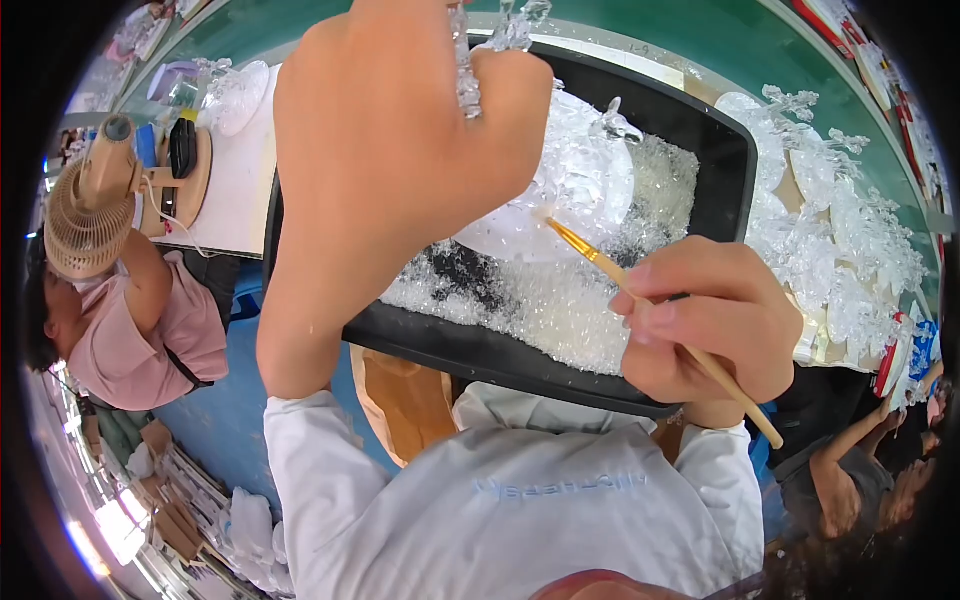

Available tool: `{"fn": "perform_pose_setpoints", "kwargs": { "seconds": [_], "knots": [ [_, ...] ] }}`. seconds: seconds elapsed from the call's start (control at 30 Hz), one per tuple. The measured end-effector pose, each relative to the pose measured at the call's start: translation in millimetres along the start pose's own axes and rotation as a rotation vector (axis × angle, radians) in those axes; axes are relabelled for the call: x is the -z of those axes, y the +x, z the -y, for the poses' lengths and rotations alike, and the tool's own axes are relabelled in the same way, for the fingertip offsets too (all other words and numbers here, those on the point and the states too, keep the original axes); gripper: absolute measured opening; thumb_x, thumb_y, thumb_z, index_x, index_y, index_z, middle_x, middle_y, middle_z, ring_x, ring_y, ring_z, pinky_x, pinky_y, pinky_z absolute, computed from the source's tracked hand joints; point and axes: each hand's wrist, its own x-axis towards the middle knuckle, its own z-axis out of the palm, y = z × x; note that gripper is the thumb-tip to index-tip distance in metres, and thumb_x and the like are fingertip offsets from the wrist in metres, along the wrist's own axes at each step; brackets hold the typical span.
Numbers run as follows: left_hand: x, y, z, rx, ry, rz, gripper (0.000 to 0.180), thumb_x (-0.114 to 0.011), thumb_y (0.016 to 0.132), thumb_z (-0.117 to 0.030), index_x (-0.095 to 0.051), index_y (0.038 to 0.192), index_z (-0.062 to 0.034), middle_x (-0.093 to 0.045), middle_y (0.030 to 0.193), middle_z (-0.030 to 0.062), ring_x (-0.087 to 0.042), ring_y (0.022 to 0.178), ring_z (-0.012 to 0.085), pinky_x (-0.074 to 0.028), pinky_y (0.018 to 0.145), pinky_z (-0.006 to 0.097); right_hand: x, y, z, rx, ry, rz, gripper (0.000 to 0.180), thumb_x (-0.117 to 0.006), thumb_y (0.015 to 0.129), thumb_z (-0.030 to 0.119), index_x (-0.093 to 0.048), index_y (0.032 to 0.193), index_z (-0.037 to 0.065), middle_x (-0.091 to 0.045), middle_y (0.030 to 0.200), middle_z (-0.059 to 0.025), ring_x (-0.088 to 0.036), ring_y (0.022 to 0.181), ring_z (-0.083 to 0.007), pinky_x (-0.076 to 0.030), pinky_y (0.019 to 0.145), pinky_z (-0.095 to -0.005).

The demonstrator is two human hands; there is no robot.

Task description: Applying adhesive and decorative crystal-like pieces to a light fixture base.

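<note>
My left hand (390, 140) is raised over a black tray (735, 165), its fingers closed round a clear, glass-like ornament (468, 85) whose knobbly upper parts stick out past my thumb. Below that hand lies a round whitish disc (605, 195) with shiny clear pieces on it; my hand hides how the disc and the ornament join. With a pinch grip, my right hand (715, 320) holds a slim paintbrush (722, 378) with a wooden handle and gold collar. The brush's pale tip touches or nearly touches the disc's near part. Loose clear granules (560, 315) cover much of the tray floor.
Many clear ornaments on discs (835, 240) crowd the table at right. At left, a beige fan (95, 205) stands near another clear disc (238, 98). A person in pink (150, 320) sits at left; another person's arm (840, 475) shows at lower right.
</note>
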Motion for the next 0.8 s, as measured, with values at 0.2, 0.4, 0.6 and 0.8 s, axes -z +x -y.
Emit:
{"fn": "perform_pose_setpoints", "kwargs": {
  "seconds": [0.2, 0.4, 0.6, 0.8],
  "knots": [
    [0.6, -2.9, -0.3, -0.012, 0.009, -0.004, 0.026, -0.047, 0.07, 0.0, -0.047, 0.096, 0.0025, -0.048, 0.067, 0.0218, -0.047, 0.053, 0.0449, -0.039, 0.05, 0.047, -7.9, -4.4, 0.2, -0.011, 0.06, -0.148, 0.022, -0.079, 0.066, -0.002, -0.067, 0.085, -0.004, -0.067, 0.081, -0.0225, -0.065, 0.056, -0.0229, -0.054, 0.051, -0.0264],
    [5.1, -2.9, -14.8, 0.207, -0.024, 0.104, 0.025, -0.047, 0.071, -0.002, -0.046, 0.095, 0.0023, -0.046, 0.065, 0.0203, -0.046, 0.051, 0.043, -0.038, 0.049, 0.046, -7.7, -4.5, -3.4, 0.043, 0.042, -0.116, 0.022, -0.078, 0.067, -0.002, -0.068, 0.086, -0.005, -0.067, 0.083, -0.022, -0.066, 0.058, -0.0237, -0.055, 0.051, -0.0272],
    [6.9, 0.4, -23.9, 0.261, 0.002, 0.118, 0.024, -0.047, 0.071, -0.003, -0.046, 0.094, 0.0015, -0.044, 0.063, 0.0191, -0.045, 0.049, 0.042, -0.038, 0.048, 0.044, -10.2, 0.5, -3.7, 0.036, 0.029, -0.078, 0.023, -0.077, 0.065, -0.002, -0.067, 0.085, -0.005, -0.066, 0.084, -0.0218, -0.067, 0.061, -0.0244, -0.055, 0.051, -0.0278],
    [-2.3, -1.8, -11.7, -0.045, 0.059, -0.035, 0.02, -0.053, 0.077, -0.006, -0.045, 0.093, 0.0007, -0.046, 0.064, 0.0189, -0.048, 0.05, 0.041, -0.039, 0.048, 0.044, -12.0, 0.9, -3.7, 0.06, 0.057, -0.064, 0.021, -0.073, 0.067, -0.003, -0.068, 0.087, -0.006, -0.066, 0.084, -0.0218, -0.066, 0.062, -0.025, -0.055, 0.052, -0.0282]
  ]
}}
